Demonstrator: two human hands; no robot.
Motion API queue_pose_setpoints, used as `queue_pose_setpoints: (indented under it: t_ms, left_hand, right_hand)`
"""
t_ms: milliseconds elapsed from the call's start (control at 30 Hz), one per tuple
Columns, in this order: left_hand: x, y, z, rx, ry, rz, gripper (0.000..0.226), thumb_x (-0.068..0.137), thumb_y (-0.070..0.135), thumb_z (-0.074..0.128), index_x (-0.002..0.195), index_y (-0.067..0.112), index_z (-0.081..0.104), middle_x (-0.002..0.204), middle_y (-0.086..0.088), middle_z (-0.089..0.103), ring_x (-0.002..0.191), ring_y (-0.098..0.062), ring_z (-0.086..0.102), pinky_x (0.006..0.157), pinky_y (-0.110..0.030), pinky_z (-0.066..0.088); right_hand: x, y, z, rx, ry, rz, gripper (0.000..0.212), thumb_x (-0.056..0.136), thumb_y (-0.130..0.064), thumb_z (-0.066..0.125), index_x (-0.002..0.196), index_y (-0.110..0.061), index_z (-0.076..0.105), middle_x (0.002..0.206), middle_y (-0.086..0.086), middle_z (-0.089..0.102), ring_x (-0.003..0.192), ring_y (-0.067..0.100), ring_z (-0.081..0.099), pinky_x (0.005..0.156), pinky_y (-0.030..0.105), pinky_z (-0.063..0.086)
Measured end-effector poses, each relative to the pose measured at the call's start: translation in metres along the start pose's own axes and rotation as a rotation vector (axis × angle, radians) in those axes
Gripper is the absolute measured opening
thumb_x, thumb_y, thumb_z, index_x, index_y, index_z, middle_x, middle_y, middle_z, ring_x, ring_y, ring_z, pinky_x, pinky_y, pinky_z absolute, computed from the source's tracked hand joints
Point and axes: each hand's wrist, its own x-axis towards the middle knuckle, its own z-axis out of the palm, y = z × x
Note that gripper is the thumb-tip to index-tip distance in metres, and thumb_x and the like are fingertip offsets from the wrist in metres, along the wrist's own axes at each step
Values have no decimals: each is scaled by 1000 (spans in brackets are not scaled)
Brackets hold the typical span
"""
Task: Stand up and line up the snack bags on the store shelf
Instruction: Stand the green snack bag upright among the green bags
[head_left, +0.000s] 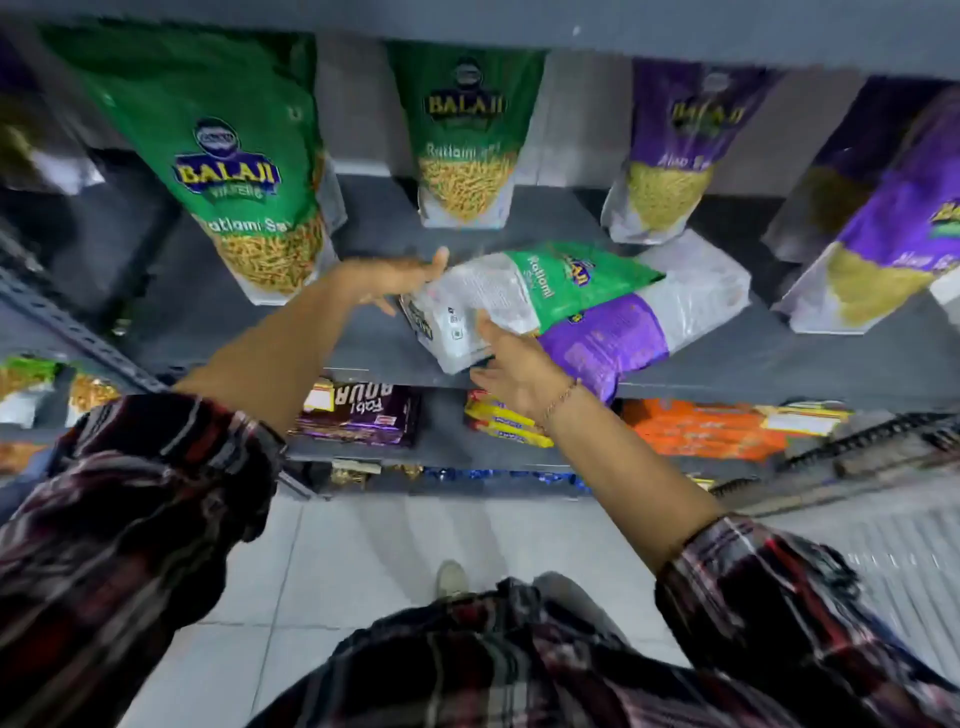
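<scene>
A green snack bag (540, 283) lies on its side on the grey shelf (291, 332), resting on a flat purple snack bag (618, 338). My left hand (400, 280) touches the green bag's upper left corner, fingers spread. Around its lower left end, thumb on top, is my right hand (514, 371). Behind them, two green bags (223, 156) (465, 135) stand upright, as do two purple bags (675, 150) (904, 228).
Lower shelves hold a dark biscuit pack (363, 413), yellow packs (498, 421) and orange packs (701, 428). A slotted metal upright (72, 327) runs along the left. Pale tiled floor (363, 561) and my shoe (451, 579) show below.
</scene>
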Motion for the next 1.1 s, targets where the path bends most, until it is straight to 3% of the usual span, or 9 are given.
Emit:
queue_pose_setpoints:
  t_ms: [167,300,333,467,600,700,833,900,1100]
  left_hand:
    - [8,-5,-8,-142,-252,5,63,84,65,42,127,20,54,130,-4,61,117,-15,58,103,-36,44]
    - [8,-13,-15,-183,-299,71,77,62,67,66,118,15,60,118,-6,68,103,-12,67,82,-22,56]
    - [7,-15,-18,-182,-307,72,83,58,66,71,120,13,58,118,-5,67,105,-13,65,83,-22,55]
    - [0,-15,-30,-35,-310,74,78,55,49,81,118,15,50,119,-6,61,105,-16,59,81,-22,51]
    - [0,-22,-35,-160,-176,201,69,60,20,87,117,16,49,109,-4,69,107,-19,64,93,-33,49]
    - [-3,-19,-23,-345,34,268,82,61,-3,83,129,9,40,118,-6,64,109,-18,62,94,-33,50]
    - [9,-26,-6,-315,326,277,90,48,23,89,121,16,37,120,-3,60,111,-20,58,96,-44,49]
    - [15,-28,3,-335,452,242,91,48,20,90,120,15,35,117,1,59,110,-20,57,96,-39,48]
    - [25,-33,20,-270,570,211,84,55,17,89,116,11,32,125,-3,52,110,-16,48,86,-28,38]
  right_hand:
    - [1,-10,5,45,26,14,52,82,-36,67,124,-11,51,122,7,63,110,24,60,80,39,52]
    - [5,1,7,75,118,-34,57,75,-19,76,122,-3,49,117,13,66,93,23,65,65,34,59]
    - [4,5,6,57,121,-53,56,75,-15,75,122,-1,47,116,14,65,92,23,65,64,35,60]
    - [3,18,-3,-52,99,-218,65,75,-1,72,123,5,29,118,18,63,105,30,64,91,49,53]
    - [8,0,-10,-186,48,-500,61,74,7,69,117,-7,28,116,4,56,106,16,59,95,32,49]
    - [23,-31,-14,-450,36,-601,65,72,0,73,115,-19,29,117,0,52,110,14,53,98,31,46]
    - [40,-70,-10,-750,69,-653,68,68,2,75,124,-7,37,110,5,59,97,15,54,77,14,42]
    - [47,-80,-6,-862,79,-691,69,68,4,74,126,-5,39,112,12,63,88,17,55,69,12,37]
    - [62,-83,-5,-948,113,-687,65,70,7,70,127,-4,42,119,14,64,99,17,56,75,9,35]
